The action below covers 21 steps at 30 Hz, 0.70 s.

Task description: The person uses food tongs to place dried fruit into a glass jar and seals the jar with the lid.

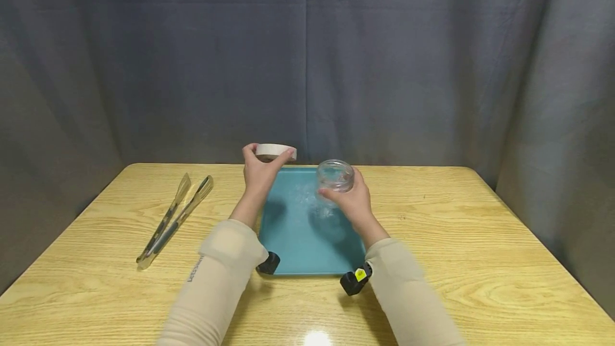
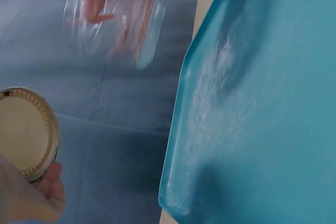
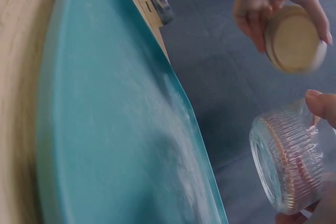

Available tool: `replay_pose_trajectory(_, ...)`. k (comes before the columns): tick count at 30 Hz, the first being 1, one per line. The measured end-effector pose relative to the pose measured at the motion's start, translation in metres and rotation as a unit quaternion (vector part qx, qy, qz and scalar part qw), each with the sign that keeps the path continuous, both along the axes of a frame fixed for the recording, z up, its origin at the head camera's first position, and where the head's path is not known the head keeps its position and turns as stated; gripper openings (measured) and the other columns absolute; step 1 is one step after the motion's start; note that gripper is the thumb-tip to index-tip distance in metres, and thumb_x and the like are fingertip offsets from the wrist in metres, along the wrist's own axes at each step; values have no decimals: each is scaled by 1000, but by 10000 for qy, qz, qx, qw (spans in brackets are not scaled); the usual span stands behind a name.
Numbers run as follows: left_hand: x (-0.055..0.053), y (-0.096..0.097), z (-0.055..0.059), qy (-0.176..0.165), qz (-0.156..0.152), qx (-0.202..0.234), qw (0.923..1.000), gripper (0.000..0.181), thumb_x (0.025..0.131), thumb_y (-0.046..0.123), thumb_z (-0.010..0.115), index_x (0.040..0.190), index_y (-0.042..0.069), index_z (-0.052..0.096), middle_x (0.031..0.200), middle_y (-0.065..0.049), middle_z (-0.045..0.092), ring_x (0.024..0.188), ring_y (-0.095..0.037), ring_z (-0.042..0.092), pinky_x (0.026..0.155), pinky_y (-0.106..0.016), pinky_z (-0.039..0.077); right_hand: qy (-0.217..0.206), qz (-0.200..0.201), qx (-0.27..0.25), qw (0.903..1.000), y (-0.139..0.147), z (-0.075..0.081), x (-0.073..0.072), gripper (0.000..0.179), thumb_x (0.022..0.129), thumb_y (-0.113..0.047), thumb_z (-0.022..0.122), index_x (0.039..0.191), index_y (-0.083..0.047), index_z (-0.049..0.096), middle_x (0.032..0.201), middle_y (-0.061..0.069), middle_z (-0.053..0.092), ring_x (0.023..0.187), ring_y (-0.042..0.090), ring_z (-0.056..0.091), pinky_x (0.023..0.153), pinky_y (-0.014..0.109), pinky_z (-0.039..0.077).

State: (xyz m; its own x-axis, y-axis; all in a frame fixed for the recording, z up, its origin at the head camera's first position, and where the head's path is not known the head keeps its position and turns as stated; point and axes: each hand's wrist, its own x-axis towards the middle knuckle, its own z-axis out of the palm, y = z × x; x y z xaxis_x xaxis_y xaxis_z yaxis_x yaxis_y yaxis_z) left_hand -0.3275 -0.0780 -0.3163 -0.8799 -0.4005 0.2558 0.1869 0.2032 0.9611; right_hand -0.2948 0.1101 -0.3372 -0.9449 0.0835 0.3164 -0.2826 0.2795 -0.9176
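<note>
In the head view my left hand (image 1: 258,178) grips a round white-rimmed jar lid (image 1: 275,149) by its edge, above the tray's far left corner. The left wrist view shows the pale, ridged face of the lid (image 2: 23,132). My right hand (image 1: 354,202) holds a clear glass jar (image 1: 335,171) around its side, over the far right part of the tray. Ribbed walls and a round base of the jar (image 3: 289,163) show in the right wrist view. Lid and jar are held apart. Below both hands lies a teal tray (image 1: 307,250).
White powdery residue (image 2: 210,93) is spread over the tray's far part. Metal tongs (image 1: 175,223) with dark grips lie spread on the wooden table (image 1: 456,239) to the left. A grey curtain (image 1: 307,68) hangs behind the table and along its sides.
</note>
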Motion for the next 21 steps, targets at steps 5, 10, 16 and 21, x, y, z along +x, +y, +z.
replay_pose_trajectory(5,-24,12,-20,60,-228,49,9997,88,56,50,74,122,19,24,114,-7,38,98,-20,44,72,-39,42,10,155,30,9999,-8,-2,2,74,60,-20,78,122,-8,41,114,10,48,101,21,46,84,36,37)
replay_pose_trajectory(10,9,33,-2,473,-842,105,9953,84,60,39,76,121,12,26,115,-11,40,99,-22,45,80,-35,40,5,229,87,9997,-13,-3,5,76,61,-21,78,124,-8,39,114,9,48,100,22,46,83,37,38)
replay_pose_trajectory(16,46,46,22,765,-1875,13,9793,79,69,17,72,129,3,23,124,-13,38,103,-24,42,85,-36,35,102,311,114,9994,-16,-1,6,75,60,-23,78,123,-10,39,115,7,48,99,21,46,80,37,40)
replay_pose_trajectory(21,45,51,14,888,-2291,-228,9691,78,70,14,72,131,6,24,129,-11,35,107,-23,39,86,-37,33,139,394,14,9991,-18,2,8,74,61,-21,78,123,-8,39,115,7,47,101,21,45,79,37,40)
